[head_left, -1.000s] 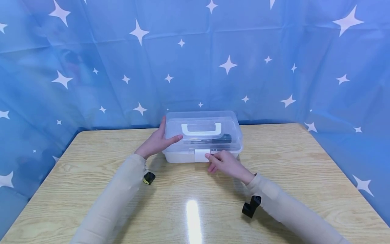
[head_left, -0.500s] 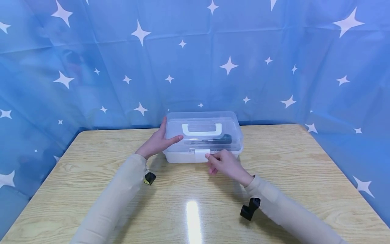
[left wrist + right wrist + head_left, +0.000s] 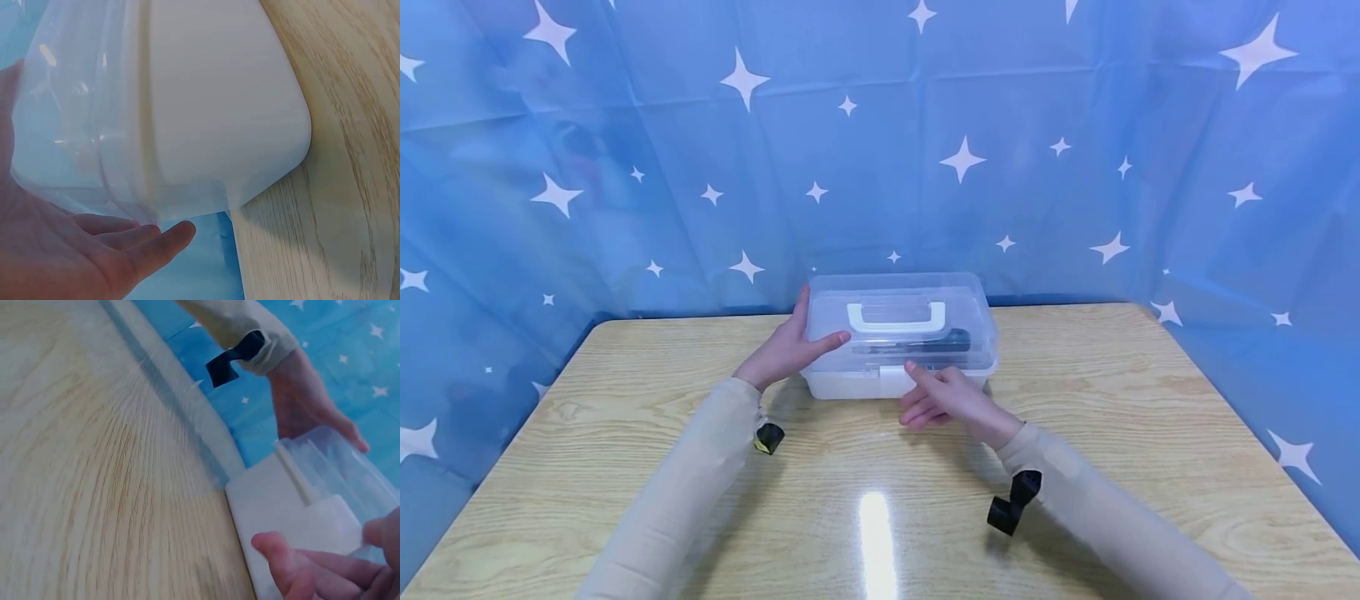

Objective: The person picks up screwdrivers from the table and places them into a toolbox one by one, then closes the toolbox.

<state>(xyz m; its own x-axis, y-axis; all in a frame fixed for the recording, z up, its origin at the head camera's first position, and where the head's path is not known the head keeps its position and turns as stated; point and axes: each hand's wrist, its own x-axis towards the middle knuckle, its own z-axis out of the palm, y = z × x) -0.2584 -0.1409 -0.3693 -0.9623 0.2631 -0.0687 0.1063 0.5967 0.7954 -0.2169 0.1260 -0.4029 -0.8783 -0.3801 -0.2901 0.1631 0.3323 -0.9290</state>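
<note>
A clear-lidded plastic storage box (image 3: 842, 385) with a white handle (image 3: 895, 327) stands near the table's back edge, its lid down. Dark items (image 3: 951, 342) show dimly through the lid; their kind cannot be told. My left hand (image 3: 782, 350) rests against the box's left end, its fingers extended along the side (image 3: 140, 250) and the thumb over the lid. At the front, my right hand (image 3: 951, 400) is by the white latch (image 3: 892, 382). Its thumb lies at the latch's upper edge, and the loose fingers (image 3: 331, 569) hang in front of the box.
The wood-grain table (image 3: 625, 433) stretches around the box to both sides and toward me. A blue curtain with white stars (image 3: 880, 167) hangs right behind the back edge. A small black camera (image 3: 1015, 500) sits on the right wrist.
My right thumb has shifted up from the latch's face to its upper edge, and the fingers below have uncurled. The left hand and the box have stayed in place.
</note>
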